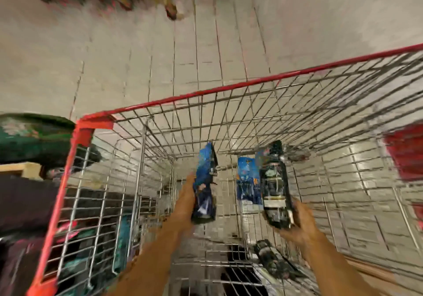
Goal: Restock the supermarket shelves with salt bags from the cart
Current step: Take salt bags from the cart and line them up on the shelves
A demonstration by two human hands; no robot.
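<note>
Grabbing salt from the cart [251, 84]

Left hand [186, 195] grips a blue bag [204, 185], right hand [297, 222] a dark bag [275, 188]; shelving's probably next.

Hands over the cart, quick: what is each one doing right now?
Left hand: holds a blue bag upright above the cart.
Right hand: grips a dark bag, also lifted above the cart.

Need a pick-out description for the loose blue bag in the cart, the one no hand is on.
Look inside the red-rimmed wire cart. Between the left hand and right hand, each gripping a bag, one light blue bag lies on the cart bottom. Nothing holds it.
</note>
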